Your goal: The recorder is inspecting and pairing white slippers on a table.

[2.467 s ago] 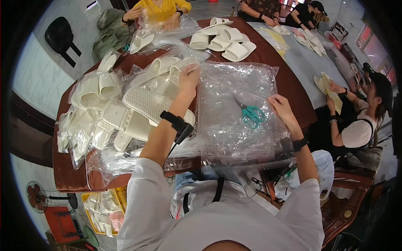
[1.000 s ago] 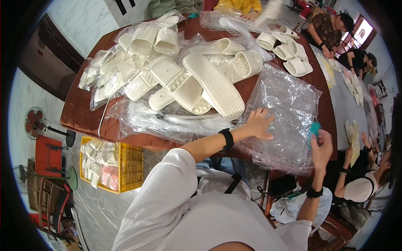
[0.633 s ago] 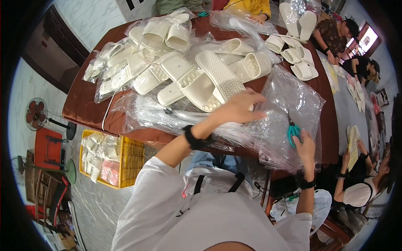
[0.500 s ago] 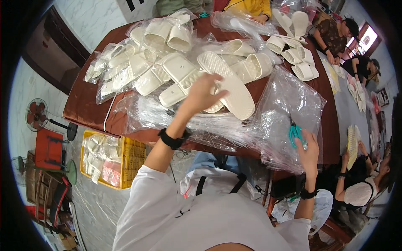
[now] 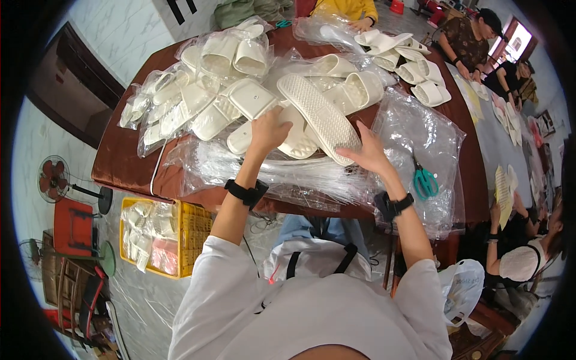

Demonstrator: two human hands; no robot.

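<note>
A cream slipper (image 5: pixel 315 111) lies sole up, slanting across other slippers at the middle of the table. My right hand (image 5: pixel 372 153) grips its near end, the thumb lying over the sole. My left hand (image 5: pixel 269 129) is closed at the near edge of another cream slipper (image 5: pixel 255 98), just left of the first; some of its fingertips are hidden. Teal-handled scissors (image 5: pixel 425 182) rest on clear plastic bags (image 5: pixel 405 129) to the right of my right hand. In front of both hands lies a bundle of clear plastic (image 5: pixel 288 180).
Bagged cream slippers (image 5: pixel 180 99) are heaped on the left of the brown-covered table (image 5: pixel 114 159). More slippers (image 5: pixel 420 72) lie at the far right. A yellow crate (image 5: pixel 195 240) with wrapped slippers stands on the floor at left. Several people work across and to the right.
My right hand has left the scissors and come left onto the sole-up slipper. My left hand has moved off that slipper, down and left, to the neighbouring one.
</note>
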